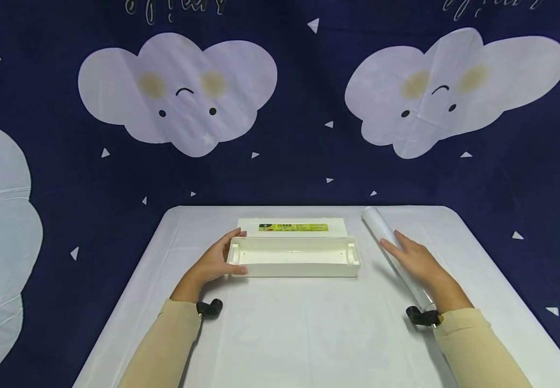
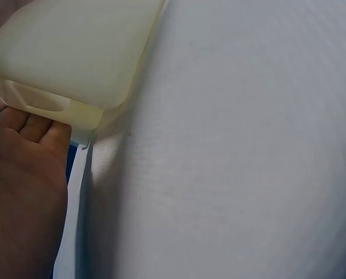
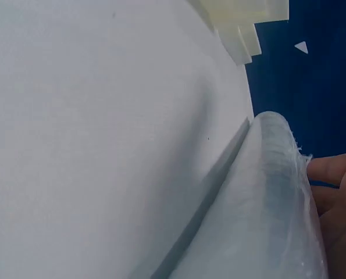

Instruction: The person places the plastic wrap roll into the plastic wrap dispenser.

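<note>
A long white plastic cling film box (image 1: pixel 294 270) lies across the table with its lid (image 1: pixel 299 221) folded back behind it; its tray looks bare inside. My left hand (image 1: pixel 216 258) grips the box's left end, thumb at the front and fingers toward the back. In the left wrist view the fingers curl against the box's end wall (image 2: pixel 50 100). To the right, a roll of clear cling film (image 1: pixel 381 226) lies slantwise, its far end near the table's back edge. My right hand (image 1: pixel 417 261) holds the roll from its right side, thumb across the top. In the right wrist view, fingers (image 3: pixel 330 168) touch the roll's side.
A white cloth covers the table (image 1: pixel 284 334). Behind it hangs a dark blue curtain (image 1: pixel 304 178) printed with clouds and small triangles. The lid bears a yellow-green label (image 1: pixel 293 227). Both wrists wear black camera mounts, the left mount (image 1: pixel 210 308) close over the cloth.
</note>
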`<state>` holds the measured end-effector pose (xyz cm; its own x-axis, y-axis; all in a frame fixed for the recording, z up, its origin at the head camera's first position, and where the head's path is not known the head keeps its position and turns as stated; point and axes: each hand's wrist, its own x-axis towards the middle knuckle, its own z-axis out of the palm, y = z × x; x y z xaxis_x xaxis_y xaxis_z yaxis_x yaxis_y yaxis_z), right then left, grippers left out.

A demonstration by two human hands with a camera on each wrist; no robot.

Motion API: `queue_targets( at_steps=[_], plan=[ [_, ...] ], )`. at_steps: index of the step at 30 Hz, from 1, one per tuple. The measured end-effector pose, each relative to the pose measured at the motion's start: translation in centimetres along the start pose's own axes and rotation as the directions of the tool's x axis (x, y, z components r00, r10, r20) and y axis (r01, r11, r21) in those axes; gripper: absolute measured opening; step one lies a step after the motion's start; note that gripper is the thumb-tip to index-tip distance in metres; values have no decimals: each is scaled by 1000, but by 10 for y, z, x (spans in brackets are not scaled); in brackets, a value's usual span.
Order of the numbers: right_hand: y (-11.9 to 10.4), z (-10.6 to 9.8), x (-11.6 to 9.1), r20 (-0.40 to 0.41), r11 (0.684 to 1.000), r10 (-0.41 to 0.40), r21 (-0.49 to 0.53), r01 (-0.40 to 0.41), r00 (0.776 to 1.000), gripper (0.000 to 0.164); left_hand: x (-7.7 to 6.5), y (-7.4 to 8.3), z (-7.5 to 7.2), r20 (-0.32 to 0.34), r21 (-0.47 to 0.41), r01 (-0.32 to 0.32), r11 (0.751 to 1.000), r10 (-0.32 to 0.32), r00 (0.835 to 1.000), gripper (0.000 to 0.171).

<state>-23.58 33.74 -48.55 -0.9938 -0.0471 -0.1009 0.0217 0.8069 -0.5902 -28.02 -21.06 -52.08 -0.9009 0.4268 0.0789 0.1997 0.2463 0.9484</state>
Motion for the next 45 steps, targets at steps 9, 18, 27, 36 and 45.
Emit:
queue_targets(
  at_steps=[9,18,27,36,45],
  plan=[
    [15,-5,0,-34,1000,-31,5,31,999,88,-1,2,3,-16,1,-12,1000,12,1000,120],
    [24,3,3,-130,997,-77,22,80,989,84,-1,-1,3,-27,-15,-10,1000,9,1000,120],
    [25,6,4,-161,997,-57,51,66,985,87,-3,-1,4,-28,-41,-8,999,7,1000,121],
    [23,8,3,-178,994,-69,66,82,982,84,-3,-3,6,-37,-56,-8,998,5,999,120],
    [18,7,1,-197,994,-69,64,83,978,79,-3,-5,6,-38,-62,-13,998,10,999,121]
  ],
)
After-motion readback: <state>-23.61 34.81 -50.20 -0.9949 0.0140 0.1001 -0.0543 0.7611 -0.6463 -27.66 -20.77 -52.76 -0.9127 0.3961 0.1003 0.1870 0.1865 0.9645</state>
